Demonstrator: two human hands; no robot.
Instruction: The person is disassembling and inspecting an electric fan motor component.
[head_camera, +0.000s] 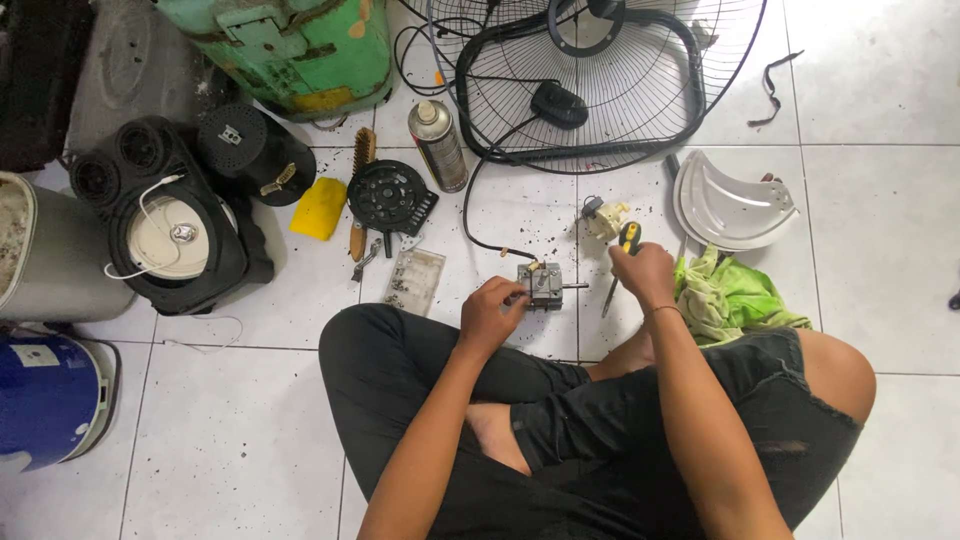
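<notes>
Left hand (490, 312) grips a small metal motor (541, 285) on the tiled floor (250, 420). Right hand (643, 272) is closed around a yellow-handled screwdriver (622, 255) just beside it.

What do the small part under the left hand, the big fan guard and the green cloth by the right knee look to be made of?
The small motor part under the left hand looks like bare grey metal, dull, with a thin shaft sticking out. The fan guard appears to be black-coated wire, thin ribs in a ring. The green cloth is soft fabric, crumpled in folds. The right hand grips a screwdriver with a yellow-black, likely plastic handle.
</notes>
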